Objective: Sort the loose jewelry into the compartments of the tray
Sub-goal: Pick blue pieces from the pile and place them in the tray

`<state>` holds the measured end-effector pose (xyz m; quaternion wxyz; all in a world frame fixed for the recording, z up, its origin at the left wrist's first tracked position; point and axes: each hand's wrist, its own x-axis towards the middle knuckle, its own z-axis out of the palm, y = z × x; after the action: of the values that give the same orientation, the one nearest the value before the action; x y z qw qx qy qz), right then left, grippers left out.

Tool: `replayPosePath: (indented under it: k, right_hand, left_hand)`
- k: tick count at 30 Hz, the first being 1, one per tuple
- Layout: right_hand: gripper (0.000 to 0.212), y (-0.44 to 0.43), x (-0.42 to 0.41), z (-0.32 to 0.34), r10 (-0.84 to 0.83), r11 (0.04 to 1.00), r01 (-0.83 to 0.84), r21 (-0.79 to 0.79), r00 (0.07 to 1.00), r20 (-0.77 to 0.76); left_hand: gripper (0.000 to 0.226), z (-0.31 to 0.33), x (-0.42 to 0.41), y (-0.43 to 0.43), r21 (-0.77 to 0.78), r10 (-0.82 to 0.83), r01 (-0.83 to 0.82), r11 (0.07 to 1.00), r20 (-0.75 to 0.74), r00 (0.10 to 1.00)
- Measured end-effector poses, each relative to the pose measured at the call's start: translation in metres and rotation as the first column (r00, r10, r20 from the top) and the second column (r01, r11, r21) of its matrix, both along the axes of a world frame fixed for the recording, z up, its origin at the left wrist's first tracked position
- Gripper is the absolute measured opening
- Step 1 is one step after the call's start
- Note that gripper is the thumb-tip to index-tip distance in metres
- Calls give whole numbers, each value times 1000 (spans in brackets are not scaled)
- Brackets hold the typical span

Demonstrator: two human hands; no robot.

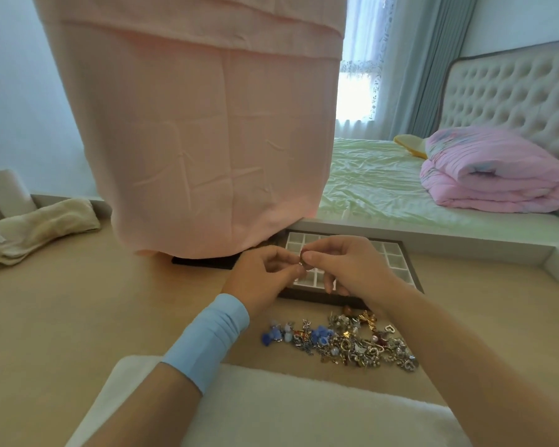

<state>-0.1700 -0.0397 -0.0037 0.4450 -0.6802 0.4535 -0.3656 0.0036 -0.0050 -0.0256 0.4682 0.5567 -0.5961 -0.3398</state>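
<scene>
A dark-framed tray (397,260) with several small white compartments lies on the floor beside the bed base. Over its near part, my left hand (261,279) and my right hand (346,266) meet, and both pinch one small ring-like jewelry piece (303,257) between their fingertips. The piece is too small to make out in detail. A pile of loose jewelry (339,341) lies on the floor just in front of the tray, with blue, gold and silver pieces mixed together. My hands hide the tray's near-left compartments.
A hanging pink cloth (207,140) covers the tray's left end. A folded beige towel (36,230) lies at the left on the floor. A white cushion (304,411) sits closest to me. The bed (400,195) with a pink quilt stands at the right.
</scene>
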Motion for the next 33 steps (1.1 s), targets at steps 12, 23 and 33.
replayPosePath:
  k: [12,23,33]
  right_hand:
    - [18,-19,4,-14,-34,975,-55,-216,921,-389]
    - [15,-16,-5,-2,-71,923,-299,-244,491,-869]
    - [15,-20,11,-23,-67,961,-131,-243,745,-664]
  left_hand:
    - [18,-1,17,-25,-16,57,-57,998,25,998]
    - [14,-5,25,-35,62,-3,0,998,41,999]
    - [14,-12,22,-35,86,-76,61,994,191,979]
